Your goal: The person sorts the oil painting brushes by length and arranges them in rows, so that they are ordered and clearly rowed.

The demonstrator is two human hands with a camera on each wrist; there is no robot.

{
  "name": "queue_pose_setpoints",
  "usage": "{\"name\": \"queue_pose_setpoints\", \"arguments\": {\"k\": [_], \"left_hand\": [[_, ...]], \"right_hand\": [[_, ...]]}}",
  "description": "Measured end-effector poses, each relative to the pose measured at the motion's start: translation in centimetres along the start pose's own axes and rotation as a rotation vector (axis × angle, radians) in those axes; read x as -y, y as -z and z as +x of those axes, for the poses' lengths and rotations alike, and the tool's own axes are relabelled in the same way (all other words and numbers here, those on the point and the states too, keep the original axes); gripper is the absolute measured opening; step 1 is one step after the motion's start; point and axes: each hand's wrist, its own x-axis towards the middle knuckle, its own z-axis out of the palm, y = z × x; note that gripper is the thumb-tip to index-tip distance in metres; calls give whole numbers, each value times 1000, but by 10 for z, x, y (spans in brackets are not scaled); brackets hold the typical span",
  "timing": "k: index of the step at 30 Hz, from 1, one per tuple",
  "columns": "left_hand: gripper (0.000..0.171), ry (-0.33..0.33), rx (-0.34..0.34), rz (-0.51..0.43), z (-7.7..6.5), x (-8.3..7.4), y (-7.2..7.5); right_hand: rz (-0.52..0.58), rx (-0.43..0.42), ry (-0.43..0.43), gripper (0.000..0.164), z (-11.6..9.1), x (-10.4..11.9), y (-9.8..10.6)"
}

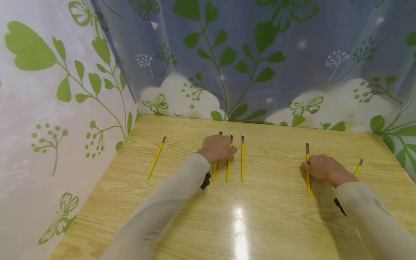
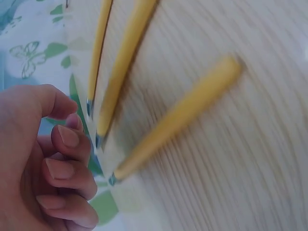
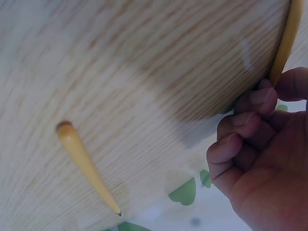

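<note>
In the head view, my left hand (image 1: 217, 147) hovers over two yellow-handled paintbrushes, the left one (image 1: 214, 170) and the middle one (image 1: 229, 164), covering part of each. A third paintbrush (image 1: 242, 159) lies just right of its thumb. The left wrist view shows my left hand (image 2: 57, 163) with loosely bent fingers and nothing between them, beside the brushes' far ends. My right hand (image 1: 326, 169) pinches a dark-bristled paintbrush (image 1: 308, 180) between thumb and index finger. In the right wrist view, that paintbrush (image 3: 288, 45) rises from the fingertips of my right hand (image 3: 262, 144).
Another paintbrush (image 1: 157, 157) lies slanted at the left on the wooden table (image 1: 195, 224). One more paintbrush (image 1: 359, 168) lies at the right, partly hidden behind my right wrist. Leaf-patterned cloth (image 1: 237, 72) hangs behind the table and along its left side.
</note>
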Motion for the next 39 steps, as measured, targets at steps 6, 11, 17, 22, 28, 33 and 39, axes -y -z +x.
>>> {"name": "queue_pose_setpoints", "arguments": {"k": [6,11,17,22,28,33,39], "left_hand": [[57,23,14,-49,-6,23,6],[53,43,16,-43,-11,43,7],[49,42,-6,-64,-23,72,7],[48,48,-23,-64,-32,94,7],[47,69,-28,-83,-41,120,11],[47,98,-38,-95,-48,145,14],[44,117,-66,-108,-56,169,16]], "right_hand": [[21,-1,-20,43,-16,24,15],[5,8,-20,41,-9,15,11],[-1,-7,-26,44,0,5,2],[12,3,-56,42,-1,7,3],[56,27,-60,42,-12,20,13],[53,26,-62,42,-13,22,14],[64,-20,-45,40,-15,22,15]]}}
